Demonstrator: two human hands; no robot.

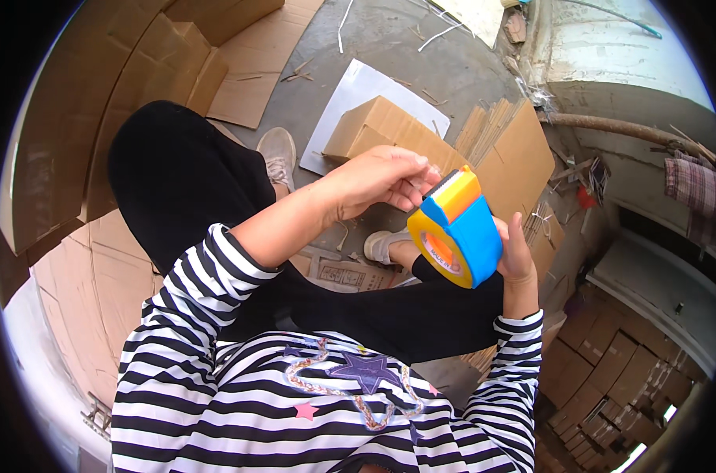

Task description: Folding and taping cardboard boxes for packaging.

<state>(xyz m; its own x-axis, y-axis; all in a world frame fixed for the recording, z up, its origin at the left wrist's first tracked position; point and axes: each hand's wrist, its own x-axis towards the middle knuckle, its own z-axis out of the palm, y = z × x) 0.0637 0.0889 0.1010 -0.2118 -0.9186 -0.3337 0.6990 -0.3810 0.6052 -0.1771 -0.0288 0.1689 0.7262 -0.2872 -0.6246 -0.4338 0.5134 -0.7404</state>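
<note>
My right hand (517,251) is wrapped round a blue and yellow tape dispenser (477,240). A roll of tape sits in it, its round core facing left, and a toothed cutter points up and away from me. My left hand (389,183) is closed just left of the cutter, thumb against curled fingers. Whatever lies between those fingertips is too small or clear to make out. Beyond my hands, a brown cardboard box (409,134) rests partly on a white sheet (356,88) on the floor.
Flattened cardboard pieces (517,162) stand stacked right of the box. Large cardboard boxes (66,118) rise at the left. A pole (618,126) and a checked cloth (693,185) are at the right. More brown cartons (610,355) are piled at lower right. Scraps lie on the grey floor (310,59).
</note>
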